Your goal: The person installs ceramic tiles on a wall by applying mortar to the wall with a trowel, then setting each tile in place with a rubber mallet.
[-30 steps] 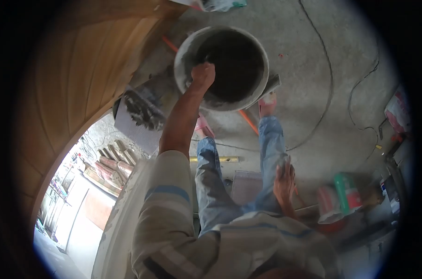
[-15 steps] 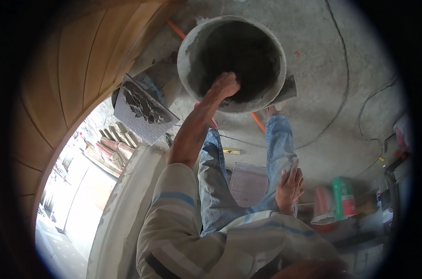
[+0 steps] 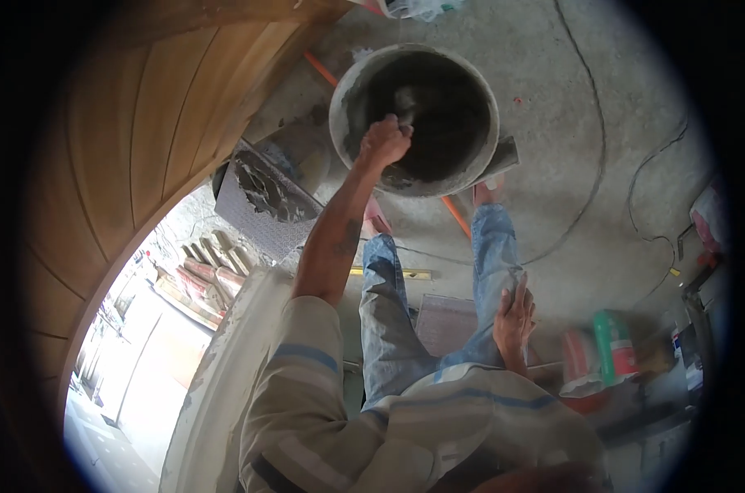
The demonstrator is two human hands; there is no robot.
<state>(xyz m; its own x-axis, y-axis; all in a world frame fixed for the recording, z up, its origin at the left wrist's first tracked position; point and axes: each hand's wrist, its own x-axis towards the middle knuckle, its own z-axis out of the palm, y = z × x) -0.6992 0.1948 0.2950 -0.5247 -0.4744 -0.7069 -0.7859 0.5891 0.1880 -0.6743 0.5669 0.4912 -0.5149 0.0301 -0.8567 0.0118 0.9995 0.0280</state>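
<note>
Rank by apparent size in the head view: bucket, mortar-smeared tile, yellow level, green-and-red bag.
1. bucket, clearly largest.
2. mortar-smeared tile.
3. green-and-red bag.
4. yellow level, thin and partly hidden behind the leg.
Bag versus level is unsure; fisheye distortion skews things near the edge.

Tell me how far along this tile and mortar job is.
Done: one tile beside the bucket already carries a smear of grey mortar. In hand: the left hand is closed on a tool inside the bucket, while the right hand rests open on the thigh. Left: a second tile on the floor looks bare.
</note>
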